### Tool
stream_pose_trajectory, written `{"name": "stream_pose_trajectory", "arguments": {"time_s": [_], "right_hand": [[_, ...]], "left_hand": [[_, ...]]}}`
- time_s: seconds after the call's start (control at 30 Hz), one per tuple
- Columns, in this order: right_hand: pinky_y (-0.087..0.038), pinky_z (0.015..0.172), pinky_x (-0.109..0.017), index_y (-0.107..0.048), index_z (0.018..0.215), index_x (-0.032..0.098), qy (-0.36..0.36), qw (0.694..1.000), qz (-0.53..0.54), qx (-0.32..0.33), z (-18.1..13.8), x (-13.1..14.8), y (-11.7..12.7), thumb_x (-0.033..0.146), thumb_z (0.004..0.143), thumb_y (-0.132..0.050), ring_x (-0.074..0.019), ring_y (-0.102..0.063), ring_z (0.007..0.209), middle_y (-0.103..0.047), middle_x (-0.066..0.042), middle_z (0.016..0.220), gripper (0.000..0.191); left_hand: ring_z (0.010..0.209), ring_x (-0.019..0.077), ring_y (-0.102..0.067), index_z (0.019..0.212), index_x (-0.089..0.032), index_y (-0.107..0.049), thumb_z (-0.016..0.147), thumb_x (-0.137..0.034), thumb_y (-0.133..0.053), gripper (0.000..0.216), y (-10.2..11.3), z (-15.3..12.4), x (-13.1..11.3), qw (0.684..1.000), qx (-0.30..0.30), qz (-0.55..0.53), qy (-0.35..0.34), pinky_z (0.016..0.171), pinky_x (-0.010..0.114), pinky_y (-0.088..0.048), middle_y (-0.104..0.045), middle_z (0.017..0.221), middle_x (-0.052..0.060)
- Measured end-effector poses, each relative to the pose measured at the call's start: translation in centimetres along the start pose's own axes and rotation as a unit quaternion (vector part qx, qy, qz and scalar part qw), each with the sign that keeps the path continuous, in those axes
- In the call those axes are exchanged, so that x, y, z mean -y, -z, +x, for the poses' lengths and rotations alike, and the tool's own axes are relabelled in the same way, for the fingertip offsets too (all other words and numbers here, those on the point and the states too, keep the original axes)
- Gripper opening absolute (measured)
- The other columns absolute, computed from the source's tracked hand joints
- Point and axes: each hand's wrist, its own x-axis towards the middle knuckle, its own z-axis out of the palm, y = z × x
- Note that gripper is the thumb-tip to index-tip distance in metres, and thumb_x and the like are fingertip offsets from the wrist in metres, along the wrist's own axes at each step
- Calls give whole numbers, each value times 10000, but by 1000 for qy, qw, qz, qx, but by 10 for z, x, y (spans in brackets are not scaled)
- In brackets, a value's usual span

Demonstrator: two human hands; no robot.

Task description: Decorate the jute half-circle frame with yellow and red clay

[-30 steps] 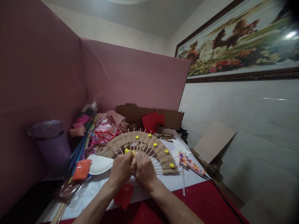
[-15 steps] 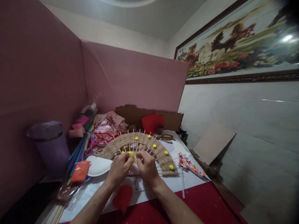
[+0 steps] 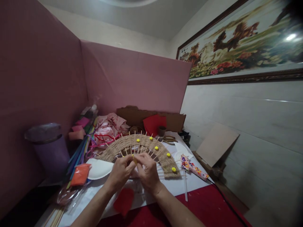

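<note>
My left hand point(image 3: 121, 170) and my right hand point(image 3: 148, 172) meet in front of the woven arch, both with fingers pinched. Between their fingertips shows a bit of soft yellow clay point(image 3: 135, 160), mostly hidden by the fingers. Behind them lies the arch point(image 3: 113, 150), woven of brown cord around thin wooden sticks that poke out along both edges. Small yellow clay balls point(image 3: 156, 148) dot its top and right side. Below my hands, a red piece point(image 3: 123, 201) lies near the table's front edge.
An orange packet point(image 3: 80, 174) and a white paper plate point(image 3: 99, 168) lie on the left, near a purple bin point(image 3: 50, 151). To the right are a flower-patterned glue gun point(image 3: 193, 167) with a cord and a clear stick point(image 3: 186, 189). Pliers point(image 3: 169, 139) lie behind.
My hands have drawn closer together, the right one shifting left. Less of the yellow clay shows between the fingers now. The arch has stayed in place.
</note>
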Motion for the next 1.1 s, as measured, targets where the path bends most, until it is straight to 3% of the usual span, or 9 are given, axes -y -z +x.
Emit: {"name": "stream_pose_trajectory", "arguments": {"time_s": [0.17,0.37,0.43,0.5,0.63,0.7,0.87,1.03,1.1], "right_hand": [[-494,736,-289,-662,908,169,-63,996,66,-8,2,-6,-2,113,798,-484,-174,-619,803,-681,-57,868,216],[-544,617,-308,-694,854,159,-192,951,226,-83,9,-25,-5,183,740,-540,-203,-639,772,-703,-59,849,193],[-544,554,-295,-704,841,159,-218,931,278,-88,10,-25,-5,227,720,-589,-197,-637,718,-704,-55,811,181],[-536,517,-277,-715,832,164,-224,917,318,-88,11,-22,-5,249,699,-630,-181,-626,666,-702,-44,777,180],[-524,490,-260,-722,850,176,-211,902,367,-84,11,-15,-6,253,676,-671,-149,-594,602,-691,-25,738,197],[-517,484,-255,-713,879,179,-208,897,385,-68,10,-12,-6,277,687,-677,-129,-569,556,-664,-10,689,218],[-492,496,-228,-688,888,183,-203,895,398,-2,7,-7,-6,313,738,-641,-105,-534,543,-607,11,650,204],[-456,506,-196,-659,702,188,-164,908,383,38,5,-4,-5,212,715,-624,-102,-509,584,-571,26,644,45],[-455,533,-203,-648,644,186,-149,913,380,29,5,-4,-5,166,693,-618,-101,-504,581,-558,32,616,61]], "left_hand": [[508,97,-395,570,-178,-471,802,-296,-445,262,1,-3,-5,999,-15,-37,-26,504,204,-301,-432,521,-44],[563,125,-479,771,-179,-546,770,-438,-536,260,18,4,-5,981,-189,-45,23,522,220,-351,-508,598,-31],[539,122,-473,772,-166,-553,729,-512,-561,348,18,6,-1,981,-160,-99,51,491,218,-340,-503,588,-30],[467,95,-425,719,-155,-533,696,-586,-561,433,13,7,2,969,-85,-213,95,437,204,-306,-471,544,-39],[344,30,-233,666,-171,-450,665,-605,-600,459,2,5,2,900,22,-405,157,359,166,-160,-331,430,-103],[322,20,-180,637,-181,-417,684,-596,-594,454,2,4,1,885,29,-435,164,341,161,-115,-296,396,-114],[292,19,-152,647,-196,-402,703,-596,-580,442,6,1,-1,882,13,-439,171,298,151,-97,-281,364,-122],[270,19,-182,650,-201,-396,676,-564,-625,430,5,2,-3,884,-37,-434,170,282,140,-115,-296,354,-125],[265,17,-192,655,-201,-395,666,-541,-644,421,4,3,-5,881,-60,-436,171,278,137,-117,-322,359,-122]]}}
